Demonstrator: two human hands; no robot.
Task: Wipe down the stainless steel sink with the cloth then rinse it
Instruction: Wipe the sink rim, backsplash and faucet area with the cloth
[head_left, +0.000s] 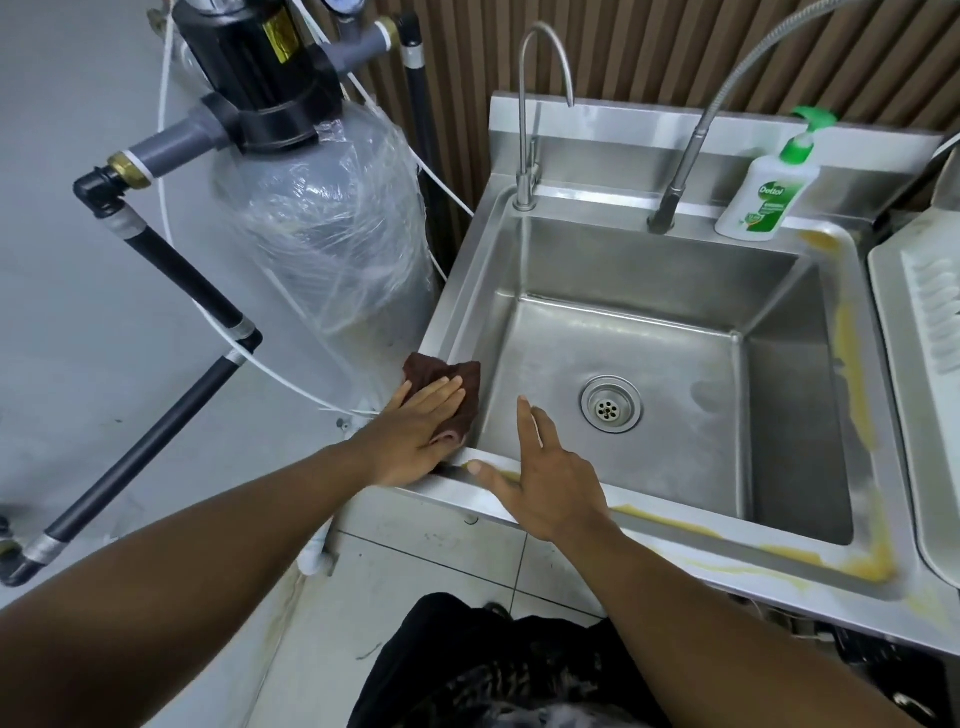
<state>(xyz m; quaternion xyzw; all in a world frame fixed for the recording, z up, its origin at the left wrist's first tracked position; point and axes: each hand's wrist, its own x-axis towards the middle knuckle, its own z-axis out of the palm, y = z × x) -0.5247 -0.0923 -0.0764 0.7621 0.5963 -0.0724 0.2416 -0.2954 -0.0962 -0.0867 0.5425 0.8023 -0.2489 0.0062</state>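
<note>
The stainless steel sink (649, 260) fills the middle and right, with a round drain (611, 404) in its basin. A dark brown cloth (460, 375) lies on the sink's front left rim corner. My left hand (415, 428) presses flat on the cloth with straight fingers. My right hand (545, 478) hovers over the front rim beside it, fingers spread and holding nothing, thumb touching the rim. Yellow streaks (857, 561) run along the front and right rim.
A thin gooseneck tap (527, 104) and a flexible hose tap (685, 156) stand at the back rim. A Dettol soap bottle (763, 192) sits back right. A wrapped filter tank (332, 234) with pipes stands left. A white drain tray (930, 332) lies right.
</note>
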